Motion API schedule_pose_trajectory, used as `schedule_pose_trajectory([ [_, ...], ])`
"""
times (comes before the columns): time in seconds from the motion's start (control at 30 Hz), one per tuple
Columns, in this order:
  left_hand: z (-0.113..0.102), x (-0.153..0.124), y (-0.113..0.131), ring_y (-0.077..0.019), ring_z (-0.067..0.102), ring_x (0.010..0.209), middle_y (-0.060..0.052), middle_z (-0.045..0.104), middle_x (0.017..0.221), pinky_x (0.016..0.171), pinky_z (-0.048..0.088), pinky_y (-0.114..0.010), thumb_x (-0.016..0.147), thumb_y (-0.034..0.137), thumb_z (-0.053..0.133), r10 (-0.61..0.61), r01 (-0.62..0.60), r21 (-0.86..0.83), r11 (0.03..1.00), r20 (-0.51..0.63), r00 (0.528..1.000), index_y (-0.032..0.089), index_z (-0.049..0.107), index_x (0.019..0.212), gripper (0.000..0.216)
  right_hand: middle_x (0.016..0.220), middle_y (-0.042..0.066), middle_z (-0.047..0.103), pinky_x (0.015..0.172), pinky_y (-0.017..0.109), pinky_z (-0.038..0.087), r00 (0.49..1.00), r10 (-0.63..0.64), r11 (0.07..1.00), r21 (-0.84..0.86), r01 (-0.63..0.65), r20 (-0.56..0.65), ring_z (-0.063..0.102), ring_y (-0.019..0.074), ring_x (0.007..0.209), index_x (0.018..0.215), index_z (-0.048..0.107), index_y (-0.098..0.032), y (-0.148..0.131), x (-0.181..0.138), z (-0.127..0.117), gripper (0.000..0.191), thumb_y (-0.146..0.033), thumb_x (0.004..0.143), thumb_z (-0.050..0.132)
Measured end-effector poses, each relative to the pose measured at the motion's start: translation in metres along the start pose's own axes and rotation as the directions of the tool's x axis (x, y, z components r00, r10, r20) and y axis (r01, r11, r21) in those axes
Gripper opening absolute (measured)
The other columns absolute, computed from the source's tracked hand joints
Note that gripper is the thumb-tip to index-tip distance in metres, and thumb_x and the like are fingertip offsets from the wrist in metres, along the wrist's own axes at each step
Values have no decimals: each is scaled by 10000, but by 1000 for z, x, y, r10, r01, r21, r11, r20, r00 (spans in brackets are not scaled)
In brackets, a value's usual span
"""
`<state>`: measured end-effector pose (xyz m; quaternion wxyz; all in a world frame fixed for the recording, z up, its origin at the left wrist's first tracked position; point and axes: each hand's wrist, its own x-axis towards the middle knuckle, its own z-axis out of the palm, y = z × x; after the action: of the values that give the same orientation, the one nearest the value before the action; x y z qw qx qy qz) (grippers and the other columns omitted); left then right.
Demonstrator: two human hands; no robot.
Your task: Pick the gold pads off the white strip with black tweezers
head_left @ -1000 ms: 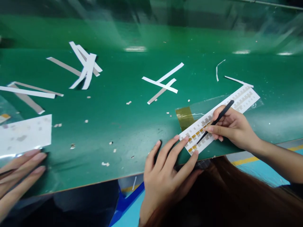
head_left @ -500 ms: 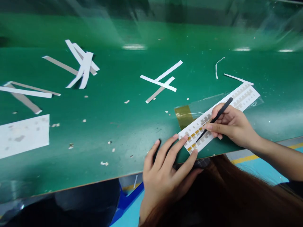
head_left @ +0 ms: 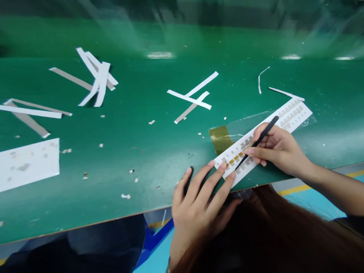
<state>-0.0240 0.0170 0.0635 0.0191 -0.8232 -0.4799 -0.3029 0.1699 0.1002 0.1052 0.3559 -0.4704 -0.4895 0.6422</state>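
A pair of black tweezers (head_left: 262, 137) is pinched between the thumb and fingers of my right hand (head_left: 277, 149). Their tips point down at the lower left part of a white sheet (head_left: 303, 110) that bears rows of small grey and amber pieces. Spread over the sheet's near-left end, the fingers of my left hand (head_left: 199, 201) press on it, the index fingertip close to the tweezer tips. Whether the tips grip a piece is too small to tell. Partly under the sheet lies a clear film with an amber patch (head_left: 220, 139).
White and grey strips lie in a pile (head_left: 99, 79) at the back left and in a crossed group (head_left: 195, 96) near the middle. A white card (head_left: 31, 163) with grey marks rests at the left. Tiny scraps (head_left: 125, 196) dot the green table (head_left: 159, 159).
My left index finger has shifted slightly up along the sheet, covering more of the amber pieces near its lower end. The tweezers have barely moved.
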Motion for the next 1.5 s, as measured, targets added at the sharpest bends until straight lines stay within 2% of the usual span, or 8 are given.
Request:
schedule_pose_trajectory([
  [0.2,2,0,0,-262,573,1087,-45,672,1098,975,368,-461,725,368,667,16,-16,29,999,-6,1000,237,636,1053,354,522,-66,577,382,166,423,999,12,999,49,-11,-30,542,76,447,760,488,-189,4,0,-2,327,-161,635,788],
  [0.33,2,0,1,-255,580,1076,-46,672,1097,974,369,-458,717,363,677,-13,13,6,1000,-19,1000,244,641,1024,331,593,-35,612,385,174,400,997,11,995,105,-2,-82,526,66,449,764,500,-190,-8,-3,-6,313,-210,649,790],
  [0.53,2,7,4,-259,565,1105,-47,664,1113,958,360,-467,719,417,666,-63,62,-32,998,-16,998,265,654,902,239,666,-22,630,476,214,468,951,-141,988,14,151,-276,598,101,551,781,506,-209,-27,5,-12,317,-220,639,790],
  [0.63,2,11,6,-305,510,1178,-85,578,1251,905,373,-475,734,473,633,-70,70,45,997,10,997,280,634,1044,365,635,-24,624,480,217,484,959,-58,998,17,65,-276,608,107,543,770,491,-196,-18,17,-15,377,-266,595,817],
  [0.73,3,11,6,-311,496,1194,-79,553,1280,898,363,-477,753,486,606,-59,56,83,995,39,997,300,605,1116,408,616,-30,625,467,197,481,956,0,999,52,16,-293,608,96,524,773,480,-186,-8,23,-15,417,-289,571,829],
  [1.03,3,11,6,-281,514,1178,-57,580,1253,930,350,-456,745,439,632,-68,64,82,995,39,997,322,613,1089,364,609,-29,621,437,190,455,952,-25,999,24,34,-305,597,92,506,784,480,-189,-5,21,-16,407,-289,590,824],
  [1.5,4,11,6,-286,525,1166,-64,587,1241,911,356,-457,746,403,641,-68,63,98,993,42,997,328,620,1077,340,662,-11,648,444,205,452,961,-41,999,4,44,-275,583,89,510,780,476,-196,-4,21,-16,379,-258,613,811],
])
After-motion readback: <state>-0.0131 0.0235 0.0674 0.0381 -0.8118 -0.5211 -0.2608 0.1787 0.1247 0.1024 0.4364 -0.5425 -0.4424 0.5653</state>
